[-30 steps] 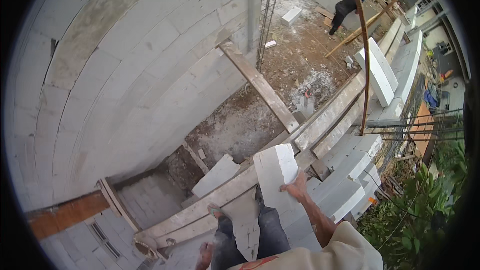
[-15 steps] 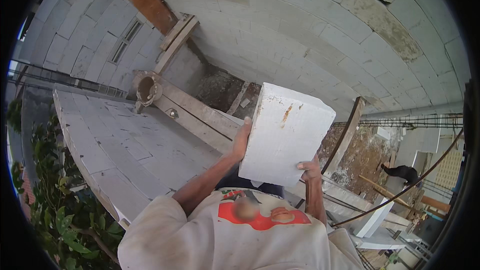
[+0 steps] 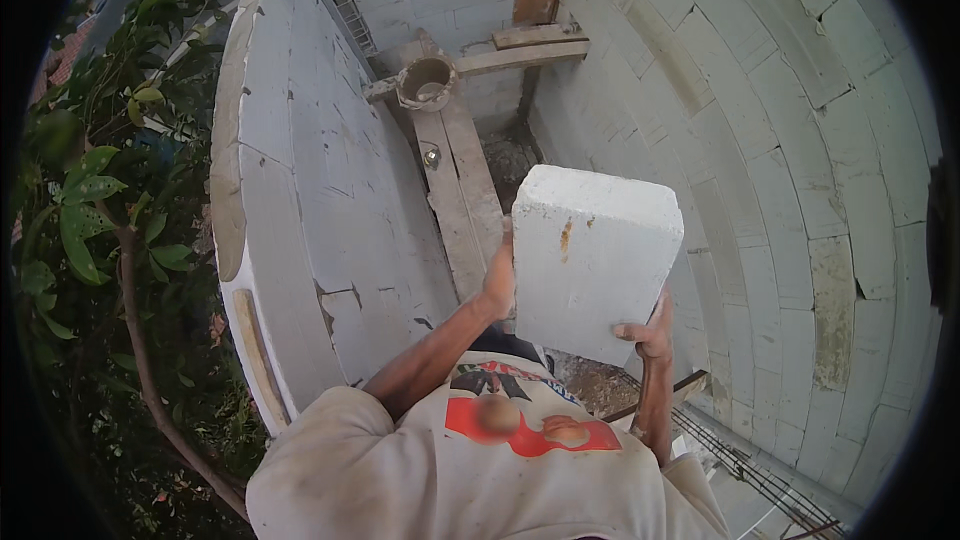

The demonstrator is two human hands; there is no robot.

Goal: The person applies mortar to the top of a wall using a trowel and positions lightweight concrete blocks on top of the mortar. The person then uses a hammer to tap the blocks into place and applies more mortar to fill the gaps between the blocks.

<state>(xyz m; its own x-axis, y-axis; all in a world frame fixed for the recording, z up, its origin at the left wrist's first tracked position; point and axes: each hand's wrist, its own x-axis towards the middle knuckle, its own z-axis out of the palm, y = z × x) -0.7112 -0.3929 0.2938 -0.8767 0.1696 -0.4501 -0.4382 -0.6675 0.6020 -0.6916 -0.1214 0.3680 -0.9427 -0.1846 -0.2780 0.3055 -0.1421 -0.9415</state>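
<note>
A white lightweight concrete block (image 3: 592,275) is held up in front of my chest, its broad face toward me and slightly tilted. My left hand (image 3: 499,275) grips its left edge, fingers partly hidden behind it. On the lower right corner my right hand (image 3: 650,333) has a hold, thumb lying over the front face. Beyond the block, a round bucket (image 3: 427,82) with a mortar-crusted rim stands on wooden planks (image 3: 462,175). A small shiny metal object (image 3: 432,155) lies on the same planks, nearer to me.
A white block wall (image 3: 310,170) rises on my left, with a leafy tree (image 3: 95,200) outside it. Another tall block wall (image 3: 740,170) stands on the right. A timber crosspiece (image 3: 525,55) spans the far end. Steel bars (image 3: 740,465) run at lower right.
My view and body have turned left, bringing the left wall, tree and plank walkway round in front. The block stays in both hands, its top edge now more visible.
</note>
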